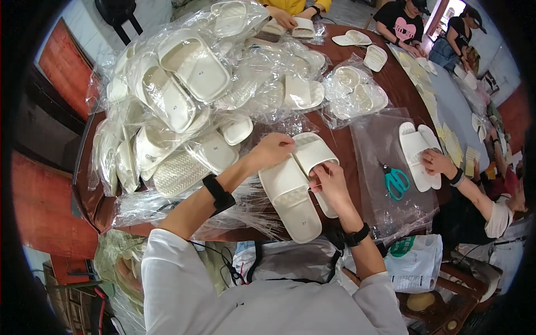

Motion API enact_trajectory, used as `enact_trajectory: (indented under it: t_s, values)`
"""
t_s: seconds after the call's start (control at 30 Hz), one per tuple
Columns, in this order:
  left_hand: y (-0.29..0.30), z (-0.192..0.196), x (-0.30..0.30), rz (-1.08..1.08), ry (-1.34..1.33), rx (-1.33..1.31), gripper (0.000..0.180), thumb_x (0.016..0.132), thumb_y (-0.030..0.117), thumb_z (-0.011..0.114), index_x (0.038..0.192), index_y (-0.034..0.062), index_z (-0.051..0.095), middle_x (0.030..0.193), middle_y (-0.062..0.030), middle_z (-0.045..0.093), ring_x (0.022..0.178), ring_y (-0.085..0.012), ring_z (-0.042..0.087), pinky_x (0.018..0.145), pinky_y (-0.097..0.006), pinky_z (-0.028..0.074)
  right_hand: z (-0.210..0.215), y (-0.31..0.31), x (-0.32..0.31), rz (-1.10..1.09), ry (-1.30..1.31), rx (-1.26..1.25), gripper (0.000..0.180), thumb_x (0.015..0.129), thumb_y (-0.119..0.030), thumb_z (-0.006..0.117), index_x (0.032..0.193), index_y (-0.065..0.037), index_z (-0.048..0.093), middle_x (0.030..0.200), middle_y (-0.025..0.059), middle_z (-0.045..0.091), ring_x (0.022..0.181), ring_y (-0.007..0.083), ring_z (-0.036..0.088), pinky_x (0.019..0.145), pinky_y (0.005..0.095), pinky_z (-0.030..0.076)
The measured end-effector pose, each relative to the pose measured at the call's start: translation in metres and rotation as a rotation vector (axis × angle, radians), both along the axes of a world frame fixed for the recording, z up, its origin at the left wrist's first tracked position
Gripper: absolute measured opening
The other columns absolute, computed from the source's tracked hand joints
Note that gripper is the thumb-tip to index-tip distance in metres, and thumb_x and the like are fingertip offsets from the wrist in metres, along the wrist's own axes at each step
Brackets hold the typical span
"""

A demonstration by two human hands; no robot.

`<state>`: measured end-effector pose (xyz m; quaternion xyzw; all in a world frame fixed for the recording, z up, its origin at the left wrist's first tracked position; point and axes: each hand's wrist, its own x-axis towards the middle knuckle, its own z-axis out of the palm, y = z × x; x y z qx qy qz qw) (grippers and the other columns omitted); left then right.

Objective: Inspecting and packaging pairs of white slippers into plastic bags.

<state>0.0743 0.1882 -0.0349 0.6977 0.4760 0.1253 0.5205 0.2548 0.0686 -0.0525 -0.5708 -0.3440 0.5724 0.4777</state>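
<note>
A table (399, 84) with a smooth, dark brown top and a curved edge is spread across the room. Below the pair of white slippers (286, 181), at the table's near edge, a crinkled white plastic bag (413, 268) is seen to the right. The pair itself is laid on the near part of the tabletop, soles down and side by side; broad, rounded straps and matte, foam-like footbeds are shown. The left hand (273, 151) is held at the straps, its fingertips drawn together; whether anything is pinched there cannot be told. The fingers of the right hand (333, 184) are curled into the right slipper's opening, and whether the strap is gripped cannot be told. To the pair's left, thin clear strands (251, 212) are fanned out. To its right, scissors (397, 181) with looped teal handles are laid on a flat, clear plastic sheet (371, 187); beyond these, ribbed slippers (412, 146) are touched by a co-worker's hand (439, 164). Behind the pair, to the left, bagged slippers (195, 70) are heaped in glossy, wrinkled film.
</note>
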Motion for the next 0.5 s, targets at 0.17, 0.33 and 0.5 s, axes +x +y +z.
enact_trajectory:
  t_s: [0.17, 0.33, 0.5]
  values:
    - [-0.002, -0.013, -0.001, 0.007, -0.014, 0.171, 0.035, 0.085, 0.022, 0.063, 0.110, -0.0016, 0.064, 0.091, -0.0089, 0.068, 0.082, -0.0142, 0.061, 0.074, -0.028, 0.049, -0.001, 0.008, -0.002, -0.030, 0.026, -0.028, 0.014, 0.096, -0.012, 0.050, 0.091, -0.002, 0.059, 0.077, 0.0030, 0.059, 0.059, 0.0085, 0.057, 0.047, 0.0218, 0.045]
    - [0.005, -0.015, 0.003, 0.000, -0.015, 0.123, 0.031, 0.085, 0.022, 0.062, 0.106, -0.0009, 0.066, 0.090, -0.0102, 0.069, 0.082, -0.0153, 0.063, 0.074, -0.029, 0.049, -0.012, 0.014, 0.005, 0.026, 0.127, -0.044, 0.017, 0.096, -0.013, 0.050, 0.086, -0.002, 0.057, 0.073, 0.0035, 0.058, 0.055, 0.0089, 0.055, 0.044, 0.0215, 0.041]
    - [-0.001, -0.015, 0.009, 0.036, 0.077, 0.378, 0.027, 0.082, 0.020, 0.063, 0.100, 0.0005, 0.068, 0.080, -0.0140, 0.068, 0.075, -0.0220, 0.065, 0.072, -0.033, 0.050, -0.010, 0.015, 0.005, 0.042, 0.118, -0.062, 0.016, 0.096, -0.013, 0.050, 0.086, -0.002, 0.057, 0.073, 0.0031, 0.058, 0.056, 0.0083, 0.054, 0.044, 0.0219, 0.040]
